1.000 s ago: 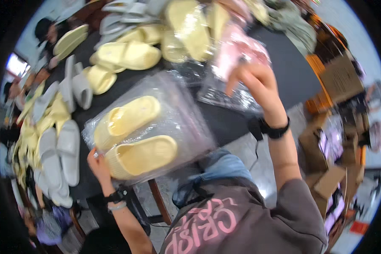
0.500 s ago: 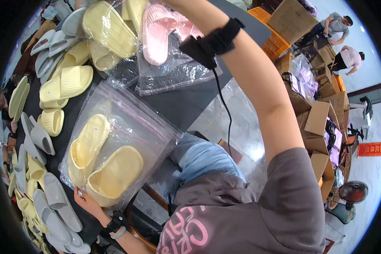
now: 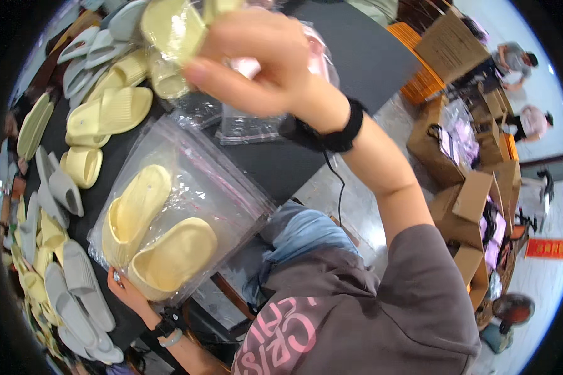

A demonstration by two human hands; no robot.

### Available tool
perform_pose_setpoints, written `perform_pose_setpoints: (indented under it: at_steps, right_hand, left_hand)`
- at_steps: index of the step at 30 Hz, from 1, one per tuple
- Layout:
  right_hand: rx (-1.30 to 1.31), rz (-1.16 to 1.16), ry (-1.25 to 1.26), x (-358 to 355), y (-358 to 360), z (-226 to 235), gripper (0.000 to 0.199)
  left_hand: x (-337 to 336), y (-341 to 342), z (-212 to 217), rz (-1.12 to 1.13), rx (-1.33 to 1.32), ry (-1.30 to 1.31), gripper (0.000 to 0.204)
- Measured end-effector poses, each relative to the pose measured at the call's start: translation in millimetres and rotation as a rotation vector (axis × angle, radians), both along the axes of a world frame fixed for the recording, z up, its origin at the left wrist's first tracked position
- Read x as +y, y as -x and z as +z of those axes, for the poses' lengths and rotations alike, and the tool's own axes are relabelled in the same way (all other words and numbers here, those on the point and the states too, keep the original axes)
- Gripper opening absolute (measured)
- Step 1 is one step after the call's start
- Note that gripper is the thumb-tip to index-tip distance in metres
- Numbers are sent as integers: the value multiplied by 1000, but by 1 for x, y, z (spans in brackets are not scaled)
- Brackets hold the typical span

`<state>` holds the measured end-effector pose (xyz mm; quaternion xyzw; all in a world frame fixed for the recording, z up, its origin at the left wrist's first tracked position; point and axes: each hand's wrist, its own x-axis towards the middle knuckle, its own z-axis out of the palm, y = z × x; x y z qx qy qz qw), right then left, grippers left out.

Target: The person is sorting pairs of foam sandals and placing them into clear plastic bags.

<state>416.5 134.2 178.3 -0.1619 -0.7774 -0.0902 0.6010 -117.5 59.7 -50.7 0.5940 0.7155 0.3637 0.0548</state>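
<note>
My left hand grips the near corner of a clear plastic bag that lies on the black table. Inside it sit two pale yellow slippers side by side. My right hand is raised close to the camera above the table, fingers closed on another clear bag with a pale yellow slipper in it. A black band circles that wrist. Behind the hand lies a bag of pink slippers, mostly hidden.
Loose yellow slippers and grey slippers crowd the table's left side. Empty clear bags lie mid-table. Open cardboard boxes stand on the floor at right, with an orange crate and two people beyond.
My right hand has come back from the pink slipper bag toward me and now holds a bagged yellow slipper up. My left hand keeps hold of the bag with two slippers.
</note>
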Motion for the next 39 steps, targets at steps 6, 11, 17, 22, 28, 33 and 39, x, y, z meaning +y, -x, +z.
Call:
perform_pose_setpoints:
  at_steps: [6, 11, 17, 22, 28, 33, 39]
  right_hand:
    - [94, 233, 300, -28, 23, -47, 12]
    - [-149, 271, 776, -53, 6, -87, 19]
    - [-389, 114, 868, -47, 23, -100, 12]
    - [-653, 268, 645, -24, 75, -125, 56]
    - [-798, 272, 749, -11, 158, -105, 75]
    - [-963, 214, 718, 2, 213, -139, 71]
    - [-820, 152, 623, -4, 231, -148, 52]
  left_hand:
    - [-8, 0, 11, 45, -147, 54, 35]
    - [-8, -10, 12, -37, 122, -110, 29]
    - [-27, -15, 17, 22, -111, 24, 34]
    - [-10, -31, 20, -33, -257, 41, 39]
    - [-10, -12, 9, -58, -134, -12, 39]
    - [-6, -19, 13, -57, -169, -3, 39]
    - [-5, -21, 8, -32, -93, -52, 42]
